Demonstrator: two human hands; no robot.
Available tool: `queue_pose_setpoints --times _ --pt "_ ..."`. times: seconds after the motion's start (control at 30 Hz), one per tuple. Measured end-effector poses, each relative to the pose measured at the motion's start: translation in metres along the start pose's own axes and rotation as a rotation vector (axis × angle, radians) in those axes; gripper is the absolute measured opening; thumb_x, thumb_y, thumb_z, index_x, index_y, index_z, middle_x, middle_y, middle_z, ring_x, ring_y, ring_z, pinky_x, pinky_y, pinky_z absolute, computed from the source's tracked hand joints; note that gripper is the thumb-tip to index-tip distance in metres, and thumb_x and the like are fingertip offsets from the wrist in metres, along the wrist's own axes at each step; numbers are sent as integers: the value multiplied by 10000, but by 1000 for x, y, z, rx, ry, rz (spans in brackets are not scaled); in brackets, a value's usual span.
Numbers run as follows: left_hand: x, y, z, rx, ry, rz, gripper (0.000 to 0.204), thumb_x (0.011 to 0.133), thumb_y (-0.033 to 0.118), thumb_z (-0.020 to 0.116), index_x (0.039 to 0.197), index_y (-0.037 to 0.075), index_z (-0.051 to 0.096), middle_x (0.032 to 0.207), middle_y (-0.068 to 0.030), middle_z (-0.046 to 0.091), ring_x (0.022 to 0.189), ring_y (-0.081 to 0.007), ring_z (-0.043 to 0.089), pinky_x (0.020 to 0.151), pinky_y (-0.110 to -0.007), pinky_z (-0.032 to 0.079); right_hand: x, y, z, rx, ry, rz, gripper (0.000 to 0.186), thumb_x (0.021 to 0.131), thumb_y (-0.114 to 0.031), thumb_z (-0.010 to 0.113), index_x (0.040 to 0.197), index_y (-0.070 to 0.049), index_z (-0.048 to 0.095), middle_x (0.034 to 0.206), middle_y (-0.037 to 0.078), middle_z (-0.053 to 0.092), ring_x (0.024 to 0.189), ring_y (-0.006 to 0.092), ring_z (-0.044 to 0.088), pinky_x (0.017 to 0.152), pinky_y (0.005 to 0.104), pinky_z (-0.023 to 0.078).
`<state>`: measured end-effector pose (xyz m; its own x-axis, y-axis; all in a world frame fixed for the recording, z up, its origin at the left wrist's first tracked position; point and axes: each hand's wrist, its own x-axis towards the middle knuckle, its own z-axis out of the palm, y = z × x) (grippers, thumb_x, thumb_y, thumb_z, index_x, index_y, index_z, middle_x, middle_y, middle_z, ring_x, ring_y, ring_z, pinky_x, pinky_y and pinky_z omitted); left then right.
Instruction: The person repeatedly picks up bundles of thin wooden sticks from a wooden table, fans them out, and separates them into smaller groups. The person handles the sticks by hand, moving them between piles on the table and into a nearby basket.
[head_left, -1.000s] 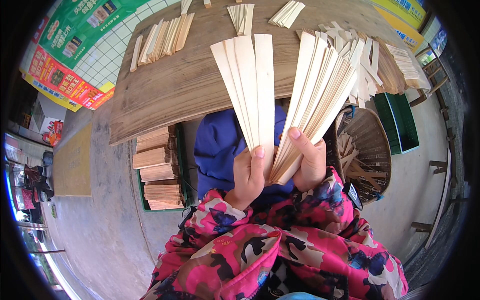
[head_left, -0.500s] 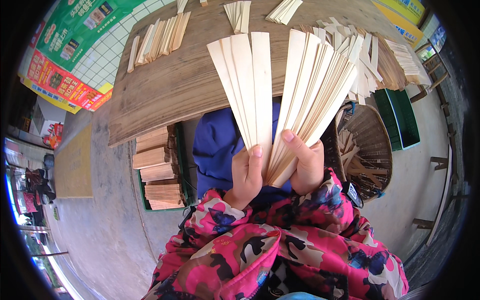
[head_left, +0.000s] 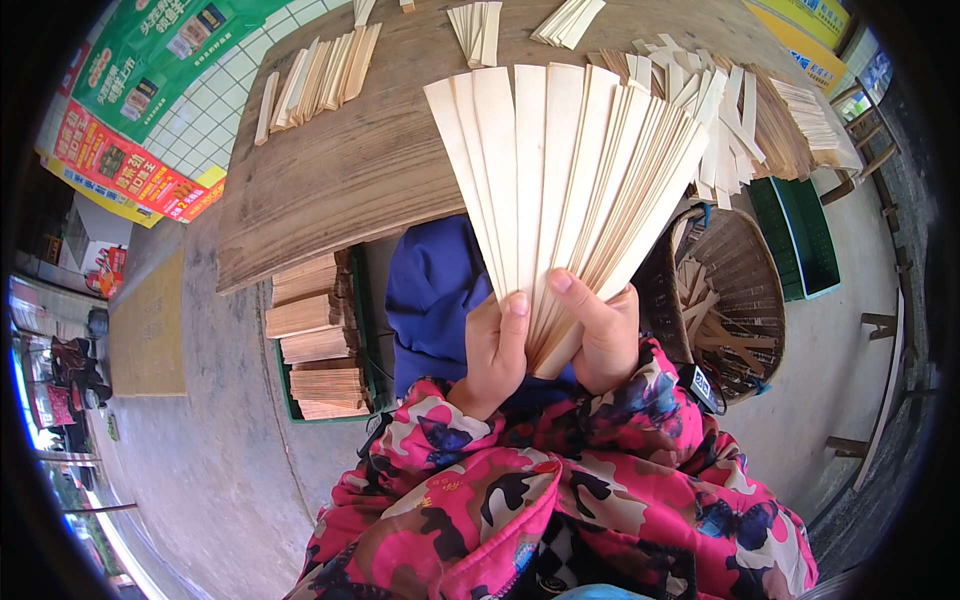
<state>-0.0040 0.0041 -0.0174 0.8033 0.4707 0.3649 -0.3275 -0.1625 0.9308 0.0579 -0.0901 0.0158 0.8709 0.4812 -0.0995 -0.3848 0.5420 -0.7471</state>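
Note:
A fan of thin, pale wooden strips spreads upward between my two hands, over my lap. My left hand is closed on the strips at the left side, its thumb lying flat on the front one. On the other side my right hand grips the thicker, right part of the fan, thumb pressed across the front. The lower ends of the strips come together between my palms. Most of my fingers are hidden behind the wood. Blue cloth lies below the strips.
Ahead stands a wooden table bearing several bundles of strips and a loose heap at the right. A green crate with stacked wood is at my left. At my right stand a wicker basket of scraps and a green bin.
The gap between the two groups of strips has closed, so they now form one fan. My right hand has shifted slightly left, toward my left hand.

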Motion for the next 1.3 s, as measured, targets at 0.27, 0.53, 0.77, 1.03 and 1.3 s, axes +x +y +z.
queue_pose_setpoints --times 0.27,0.53,0.77,1.03,1.3 --pt "1 0 2 -7 1 -1 321 942 172 365 918 -71 574 733 -145 587 639 -170 531 571 -301 407 0 0 0 -6 -8 16 259 808 -60 623 1049 28 586 977 87 626 862 148 586 782 282 451" --pt "2 -3 1 -16 12 -26 342 942 174 363 703 -39 484 606 -116 456 510 -192 402 480 -342 301 2 -3 -1 63 15 -8 298 832 -98 597 1100 21 547 1012 94 612 893 157 579 794 294 449" --pt "4 1 2 141 -20 72 330 940 159 363 705 -43 479 611 -138 442 502 -227 397 479 -347 304 4 -3 -2 6 10 -39 290 828 -102 608 1088 16 554 1001 92 615 885 158 581 790 298 452" --pt "3 -4 -2 -39 -14 -30 342 937 148 354 685 -41 488 587 -148 436 495 -255 414 483 -352 313 5 -9 -3 39 -29 26 294 830 -99 603 1095 17 548 1015 94 609 904 164 576 803 304 447" --pt "6 8 1 267 7 65 354 939 140 330 735 -51 546 614 -159 490 511 -263 473 492 -346 354 12 -11 -8 24 100 -33 298 816 -73 614 1090 25 547 999 99 611 872 174 587 786 312 460"
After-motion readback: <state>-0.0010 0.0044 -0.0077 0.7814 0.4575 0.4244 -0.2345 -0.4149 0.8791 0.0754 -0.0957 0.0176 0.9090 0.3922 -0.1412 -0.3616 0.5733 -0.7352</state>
